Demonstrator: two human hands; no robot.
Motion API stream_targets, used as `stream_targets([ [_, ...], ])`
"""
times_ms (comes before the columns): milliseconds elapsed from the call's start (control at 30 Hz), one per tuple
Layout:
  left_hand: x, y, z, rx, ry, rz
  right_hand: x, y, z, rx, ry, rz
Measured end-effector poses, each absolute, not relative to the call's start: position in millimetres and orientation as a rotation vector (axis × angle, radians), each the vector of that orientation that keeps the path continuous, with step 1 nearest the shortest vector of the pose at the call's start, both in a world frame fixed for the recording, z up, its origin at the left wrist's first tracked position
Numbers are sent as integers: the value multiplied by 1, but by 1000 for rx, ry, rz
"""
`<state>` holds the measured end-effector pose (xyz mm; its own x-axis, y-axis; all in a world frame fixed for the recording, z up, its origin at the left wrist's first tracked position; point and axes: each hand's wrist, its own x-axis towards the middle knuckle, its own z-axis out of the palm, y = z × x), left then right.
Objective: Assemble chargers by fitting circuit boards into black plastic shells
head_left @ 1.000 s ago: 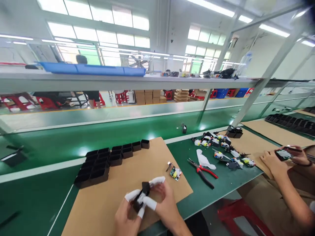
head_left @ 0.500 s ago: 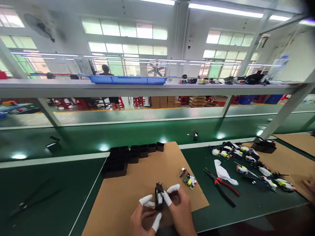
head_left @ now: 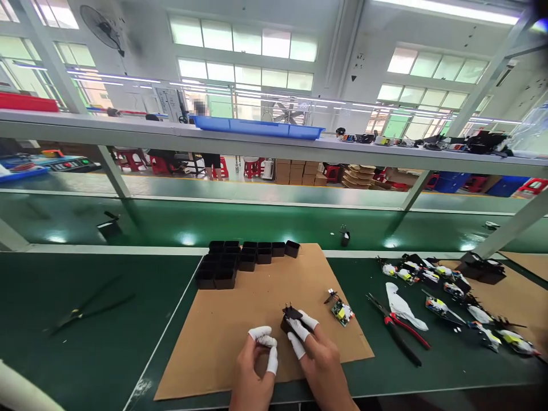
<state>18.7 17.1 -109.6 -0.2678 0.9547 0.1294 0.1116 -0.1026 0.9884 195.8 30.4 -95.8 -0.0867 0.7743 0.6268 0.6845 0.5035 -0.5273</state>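
A black plug adapter housing [head_left: 286, 325], its two metal pins pointing up, stands over the cardboard sheet [head_left: 257, 297]. My right hand [head_left: 321, 357] grips it from the right, with white-covered fingertips along its top and side. My left hand [head_left: 257, 362] is just left of the housing and apart from it. Its white-covered fingers curl toward the thumb in a pinch, and no object shows between them. To the right, a small circuit board [head_left: 342, 311] with yellow and white parts lies on the cardboard, wired to a black plug piece [head_left: 331, 297].
Black open-topped cases [head_left: 222, 268] stand in rows at the cardboard's back left. Red-handled pliers [head_left: 396, 325], a white cloth-like strip [head_left: 405, 308] and several circuit boards [head_left: 440, 308] lie to the right. Large scissors [head_left: 81, 314] lie left. A shelf [head_left: 257, 140] spans above the bench.
My left hand has come away from the housing and its fingers have drawn together. My right hand has closed around the housing. The camera view has shifted and tilted slightly.
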Motion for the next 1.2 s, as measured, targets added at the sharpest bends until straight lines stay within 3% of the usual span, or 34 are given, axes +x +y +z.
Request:
stream_targets([
  [1200,9,14,-103,1343,1460,1251,200,3,-71,-1182,-1698,147],
])
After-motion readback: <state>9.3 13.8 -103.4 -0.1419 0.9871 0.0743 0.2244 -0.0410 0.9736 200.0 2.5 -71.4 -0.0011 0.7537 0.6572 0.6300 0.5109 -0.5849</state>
